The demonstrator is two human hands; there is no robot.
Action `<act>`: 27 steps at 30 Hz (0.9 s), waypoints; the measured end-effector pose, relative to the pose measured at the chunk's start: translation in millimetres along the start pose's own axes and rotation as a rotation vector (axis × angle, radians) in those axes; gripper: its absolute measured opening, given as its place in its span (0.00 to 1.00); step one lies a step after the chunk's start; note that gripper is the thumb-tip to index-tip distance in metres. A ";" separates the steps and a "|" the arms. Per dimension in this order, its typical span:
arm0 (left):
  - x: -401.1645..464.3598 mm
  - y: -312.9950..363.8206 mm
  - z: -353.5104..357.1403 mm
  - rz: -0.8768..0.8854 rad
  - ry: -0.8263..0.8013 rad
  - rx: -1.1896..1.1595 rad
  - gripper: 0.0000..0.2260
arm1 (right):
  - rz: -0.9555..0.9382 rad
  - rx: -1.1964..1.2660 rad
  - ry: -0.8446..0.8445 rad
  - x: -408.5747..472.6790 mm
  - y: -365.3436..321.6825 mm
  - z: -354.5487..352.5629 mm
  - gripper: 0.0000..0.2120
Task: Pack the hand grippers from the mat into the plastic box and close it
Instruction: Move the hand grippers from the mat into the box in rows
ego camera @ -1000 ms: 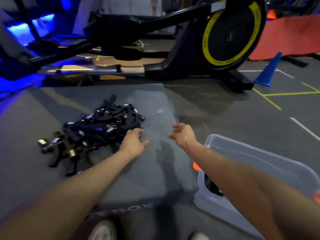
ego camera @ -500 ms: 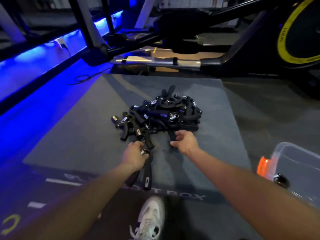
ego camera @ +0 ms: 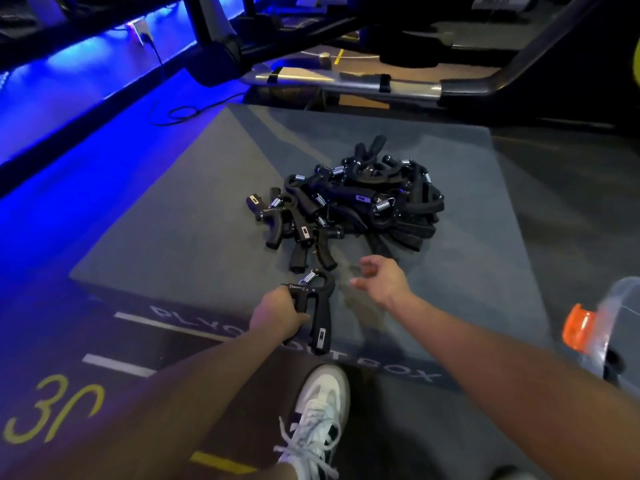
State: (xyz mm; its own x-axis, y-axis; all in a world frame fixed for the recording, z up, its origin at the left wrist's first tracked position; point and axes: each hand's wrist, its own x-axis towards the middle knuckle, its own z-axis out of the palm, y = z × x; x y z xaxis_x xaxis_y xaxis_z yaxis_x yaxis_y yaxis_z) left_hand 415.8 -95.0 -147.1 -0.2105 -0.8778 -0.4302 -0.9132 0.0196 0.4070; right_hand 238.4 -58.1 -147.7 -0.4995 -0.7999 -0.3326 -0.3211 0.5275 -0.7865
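A heap of black grippers (ego camera: 360, 206) is piled on the grey mat (ego camera: 166, 237), toward its far right part, with several loose ones spilled off the heap's near left edge. One gripper (ego camera: 317, 306) has been taken apart from the heap, just on its near side, and is held by the left hand (ego camera: 277, 315): the fingers are curled round one of its two handles, the other handle sticks out toward the mat's front edge, and the coil spring (bright metal) points back at the heap. The right hand (ego camera: 382, 280) is held just short of the heap's near edge, between the heap and the held gripper; nothing is held in it, and its fingers are loosely bent with the thumb apart. Whether the held gripper touches the mat cannot be told. The clear plastic box (ego camera: 616, 327) is seen only in part, well to the right of the heap, off the mat's right side, with an orange latch (ego camera: 578, 327) on its near end; something dark lies inside it, too blurred to name. White lettering (ego camera: 391, 367) is printed along the mat's front face. A white shoe (ego camera: 320, 420) is planted on the floor (ego camera: 104, 393) just in front of the mat. Beyond the heap, the frame of an exercise machine (ego camera: 346, 81) is stood past the mat's far edge.
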 end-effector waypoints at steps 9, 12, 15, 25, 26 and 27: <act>-4.8 13.3 2.7 0.040 0.083 0.100 0.11 | 0.014 0.050 -0.010 -1.4 -2.0 -7.6 0.23; -11.5 31.6 -3.9 0.081 0.124 0.043 0.11 | 0.000 0.085 0.030 -4.7 -7.2 -22.9 0.23; -17.6 61.1 -12.4 0.107 0.172 -0.063 0.12 | -0.017 0.126 0.080 -12.6 -10.8 -47.2 0.22; -45.9 183.9 -10.2 0.236 0.240 -0.299 0.15 | -0.025 0.295 0.285 -54.9 16.2 -165.5 0.23; -50.4 196.9 -5.2 0.253 0.233 -0.305 0.15 | -0.019 0.307 0.299 -59.3 22.9 -175.2 0.23; -54.7 209.5 0.3 0.271 0.227 -0.300 0.15 | -0.015 0.321 0.312 -64.0 29.1 -184.4 0.23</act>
State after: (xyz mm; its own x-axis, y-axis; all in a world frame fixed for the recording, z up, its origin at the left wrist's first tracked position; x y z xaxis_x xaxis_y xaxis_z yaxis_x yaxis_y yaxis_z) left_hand 235.9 -42.7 -38.6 -0.3153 -0.9435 -0.1022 -0.6874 0.1528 0.7100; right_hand 112.7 61.3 -53.3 -0.7311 -0.6564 -0.1860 -0.0886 0.3617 -0.9281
